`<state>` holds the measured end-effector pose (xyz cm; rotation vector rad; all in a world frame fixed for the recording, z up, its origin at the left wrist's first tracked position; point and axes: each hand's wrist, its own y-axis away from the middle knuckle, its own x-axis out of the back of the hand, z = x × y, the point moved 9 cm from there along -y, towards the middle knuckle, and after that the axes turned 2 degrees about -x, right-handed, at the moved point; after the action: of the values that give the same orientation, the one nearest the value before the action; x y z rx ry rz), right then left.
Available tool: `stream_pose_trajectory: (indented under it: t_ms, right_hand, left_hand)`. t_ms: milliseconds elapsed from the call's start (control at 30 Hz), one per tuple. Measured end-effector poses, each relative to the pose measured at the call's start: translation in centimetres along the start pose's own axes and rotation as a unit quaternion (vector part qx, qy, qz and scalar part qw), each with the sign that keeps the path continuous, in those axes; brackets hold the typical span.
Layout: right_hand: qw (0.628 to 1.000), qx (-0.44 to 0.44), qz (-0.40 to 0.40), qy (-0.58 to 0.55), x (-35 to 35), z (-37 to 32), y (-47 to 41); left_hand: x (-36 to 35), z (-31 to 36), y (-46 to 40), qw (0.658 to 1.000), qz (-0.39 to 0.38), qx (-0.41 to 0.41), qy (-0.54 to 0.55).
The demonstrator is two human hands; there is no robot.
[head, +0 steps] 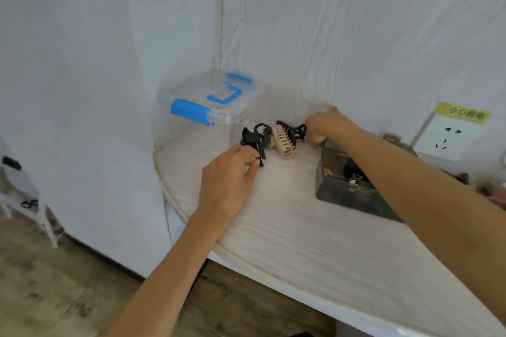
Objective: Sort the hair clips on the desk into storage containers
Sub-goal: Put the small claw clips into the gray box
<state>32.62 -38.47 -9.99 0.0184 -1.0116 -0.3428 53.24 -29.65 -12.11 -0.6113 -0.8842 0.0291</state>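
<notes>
Both forearms reach in from the lower edge across the pale wood-grain tabletop. Clear storage container with blue latches sits at the back left corner against the wall, lid on. Dark box, open, stands on the right side under the right forearm; small items inside, too blurred to identify. Wall socket with yellow label behind it. Hair clips lie in a cluster mid-tabletop between the containers: beige claw clip in the centre, black claw clip touching its left, another black clip at its right. Left hand: grip pinched on the left black clip. Right hand: fingers curled at the right black clip's end; whether clamped on it, cannot tell.
</notes>
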Motion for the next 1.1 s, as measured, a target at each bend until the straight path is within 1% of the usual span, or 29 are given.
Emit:
stream_pose_trajectory:
  t_ms: [67,167,200,267,300,333,367,433,500,667,767,833,900,1000,1100]
  right_hand:
    - [0.999,-0.007,0.037,-0.031,0.8,0.4,-0.4]
    - [0.991,-0.016,0.056,-0.121,2.1,1.1,-0.5]
    - [0.987,-0.015,0.078,-0.142,2.9,1.3,-0.5]
    - [0.969,-0.006,0.173,-0.175,5.5,1.3,-0.1]
    - [0.953,0.01,0.226,-0.2,6.9,0.9,0.2]
    - [0.937,0.039,0.251,-0.238,7.7,-0.1,0.2]
    - [0.928,0.074,0.236,-0.277,7.8,-1.3,-0.1]
    - [0.929,0.108,0.18,-0.306,7.0,-3.9,-1.6]
    - [0.94,0.106,0.124,-0.3,5.4,-5.5,-2.7]
    - [0.94,0.148,0.007,-0.308,4.3,-6.9,-3.5]
    - [0.938,0.167,-0.024,-0.304,4.4,-7.3,-3.3]
    - [0.944,0.172,-0.022,-0.281,4.2,-7.6,-3.5]
    - [0.947,0.168,0.002,-0.273,4.3,-7.8,-3.7]
    - [0.933,0.168,0.057,-0.312,4.6,-7.9,-3.8]
    - [0.929,0.159,0.105,-0.318,4.9,-7.5,-3.6]
  left_hand:
    - [-0.2,0.2,0.0,1.0,-0.009,-0.004,-0.008]
    - [-0.3,0.3,0.0,1.0,-0.017,-0.006,-0.016]
    - [-0.3,0.3,0.0,1.0,-0.018,-0.002,-0.015]
    - [-0.4,0.3,0.2,1.0,-0.02,0.006,-0.015]
    - [-0.3,0.3,0.1,1.0,-0.02,0.009,-0.017]
    - [-0.4,0.4,0.1,1.0,-0.021,0.008,-0.018]
    - [-0.4,0.4,0.1,0.999,-0.024,0.008,-0.019]
    - [-0.1,0.2,-0.2,1.0,-0.02,0.007,-0.024]
    - [-0.1,0.2,-0.2,0.999,-0.02,0.01,-0.025]
    - [-0.2,0.2,0.2,0.999,-0.02,0.014,-0.02]
    - [-0.1,0.1,0.0,1.0,-0.018,0.015,-0.015]
    - [-0.3,0.0,0.0,0.999,-0.023,0.019,-0.02]
    - [-0.3,-0.1,0.0,0.999,-0.023,0.023,-0.024]
    - [-0.3,-0.1,0.0,0.999,-0.023,0.023,-0.024]
    - [-0.3,-0.1,0.1,0.999,-0.02,0.018,-0.022]
